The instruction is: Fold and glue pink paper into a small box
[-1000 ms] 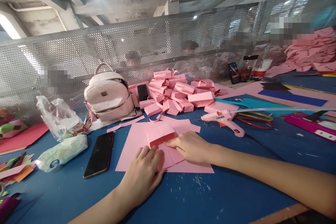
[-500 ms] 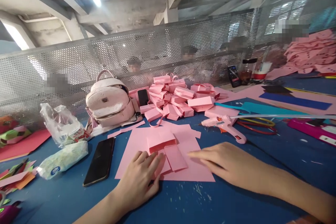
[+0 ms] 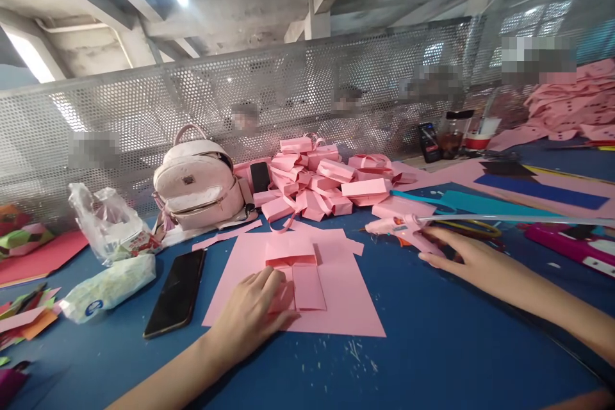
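My left hand (image 3: 254, 304) rests on the left part of a folded pink paper piece (image 3: 309, 288), its fingers bent and close together; whether they grip the paper is hidden. The piece has a raised, box-like upper part and lies on a large flat pink sheet (image 3: 353, 307). At the right, my right hand (image 3: 459, 256) is at the handle of a pink glue gun (image 3: 401, 230), thumb and fingers apart around it. The gun lies on the blue table with its nozzle pointing left.
A black phone (image 3: 175, 295), a plastic packet (image 3: 110, 287) and a pale pink backpack (image 3: 196, 186) stand or lie to the left. Folded pink paper boxes (image 3: 331, 173) are heaped behind the sheet. A magenta power strip (image 3: 567, 243) is at the far right.
My right hand has moved from the sheet's right edge up and right to the glue gun. My left hand has stayed at the folded piece, which now sits straighter.
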{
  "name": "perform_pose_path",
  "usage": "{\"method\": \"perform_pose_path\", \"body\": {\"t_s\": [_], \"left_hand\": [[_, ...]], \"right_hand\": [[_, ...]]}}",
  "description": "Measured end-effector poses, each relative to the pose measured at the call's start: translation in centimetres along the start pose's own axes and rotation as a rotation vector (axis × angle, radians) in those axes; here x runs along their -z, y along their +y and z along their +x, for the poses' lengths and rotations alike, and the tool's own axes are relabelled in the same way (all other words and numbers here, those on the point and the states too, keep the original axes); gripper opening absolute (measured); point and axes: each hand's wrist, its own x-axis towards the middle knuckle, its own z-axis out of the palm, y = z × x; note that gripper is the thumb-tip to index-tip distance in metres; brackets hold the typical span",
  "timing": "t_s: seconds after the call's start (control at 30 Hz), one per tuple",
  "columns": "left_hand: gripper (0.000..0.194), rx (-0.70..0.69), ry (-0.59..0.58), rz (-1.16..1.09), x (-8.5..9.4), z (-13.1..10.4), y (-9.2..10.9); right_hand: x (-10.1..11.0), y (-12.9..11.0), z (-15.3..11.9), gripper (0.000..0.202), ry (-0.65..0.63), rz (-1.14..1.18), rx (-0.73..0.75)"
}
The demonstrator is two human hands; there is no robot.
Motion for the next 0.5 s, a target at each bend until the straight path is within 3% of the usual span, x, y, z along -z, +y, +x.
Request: {"method": "perform_pose_path", "body": {"t_s": [0.1,0.17,0.27,0.43,0.5], "left_hand": [[0.033,0.03,-0.013,0.005,0.3,0.0,0.0],[0.027,0.018,-0.01,0.023,0.5,0.1,0.0],[0.011,0.005,-0.003,0.006,0.5,0.4,-0.1],[0.005,0.078,-0.017,-0.024,-0.1,0.5,-0.2],[0.008,0.116,-0.034,-0.007,-0.2,0.6,-0.3]], "right_hand": [[-0.5,-1.3,1.6,0.032,-0.032,-0.015,-0.038],[-0.3,-2.2,2.2,0.025,-0.076,-0.001,-0.049],[0.3,-3.4,2.3,0.033,-0.154,0.044,-0.044],[0.8,-4.7,1.3,0.026,0.019,0.107,0.038],[0.7,-5.3,0.5,0.027,-0.009,0.134,0.044]]}}
